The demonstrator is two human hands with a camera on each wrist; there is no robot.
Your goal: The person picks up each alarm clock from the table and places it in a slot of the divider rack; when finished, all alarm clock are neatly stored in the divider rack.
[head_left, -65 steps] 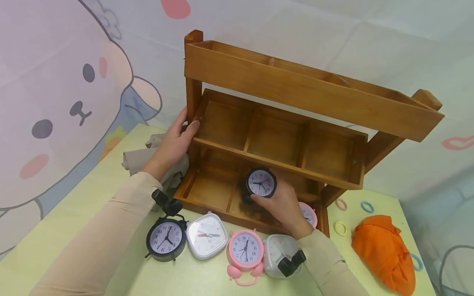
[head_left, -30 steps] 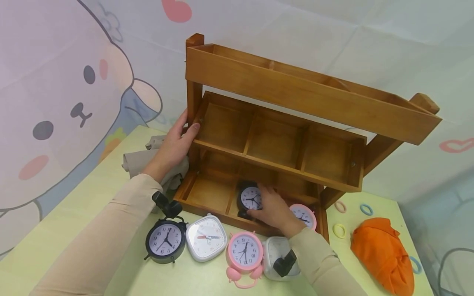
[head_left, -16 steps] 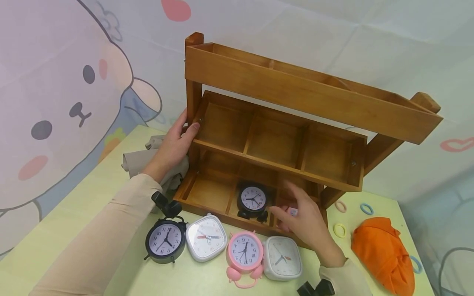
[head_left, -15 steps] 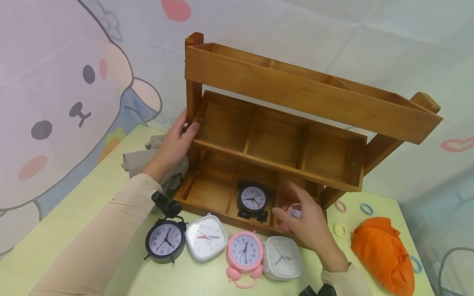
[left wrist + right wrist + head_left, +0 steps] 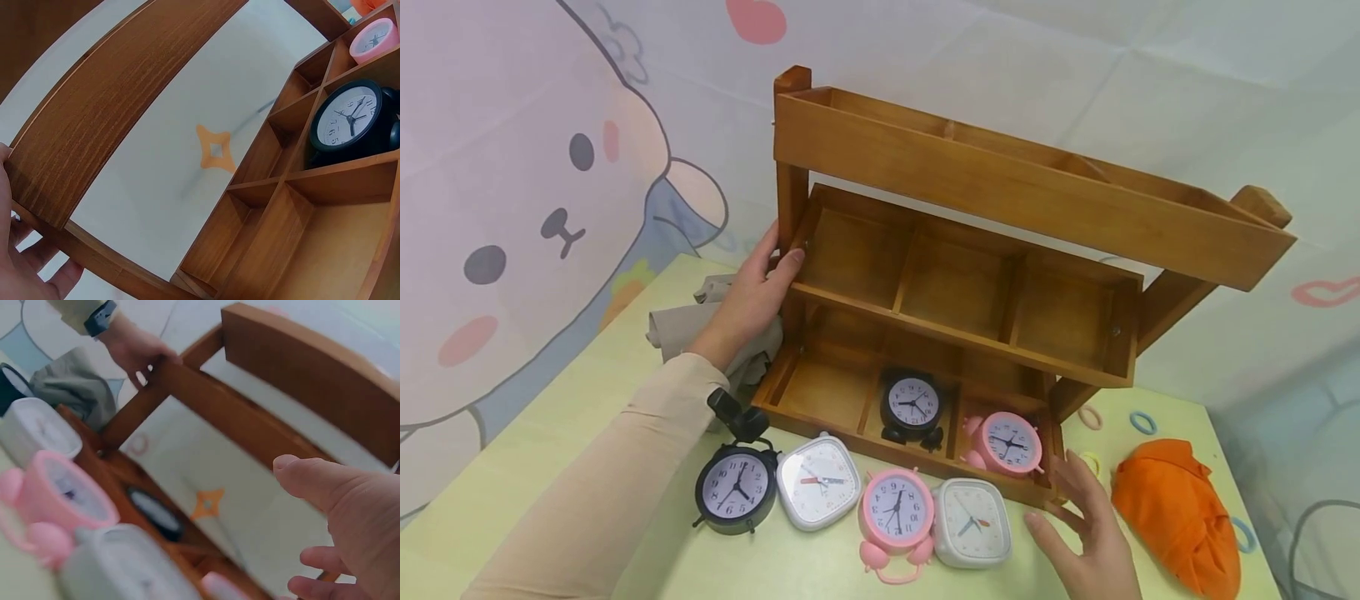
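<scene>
A crumpled grey cloth (image 5: 688, 321) lies at the far left of the pale green table (image 5: 535, 450), just behind the left hand (image 5: 751, 293). That hand grips the left upright of the three-tier wooden rack (image 5: 1022, 187), thumb on the front edge of the middle tier and fingers curled round the post. In front of the rack four clocks stand in a row on the table: a black twin-bell alarm clock (image 5: 735, 489), a white square clock (image 5: 818, 481), a pink round clock (image 5: 897, 507) and a second white square clock (image 5: 972, 522), each touching its neighbour.

In the bottom tier, the left compartment holds nothing; the middle one holds a small black alarm clock (image 5: 912, 406), upright, white dial facing forward with dark hands and numerals. The right compartment holds a small pink alarm clock (image 5: 1010, 442), tilted back a little, with a pale lilac dial.

The right hand (image 5: 1093, 542) hovers low beside the rack's right front corner, fingers spread and loose, holding nothing, apart from both clocks. Right of it lie a yellow hair ring (image 5: 1088, 463), an orange cloth bundle (image 5: 1176, 512), and pink (image 5: 1091, 414) and blue (image 5: 1143, 420) rings farther back.
</scene>
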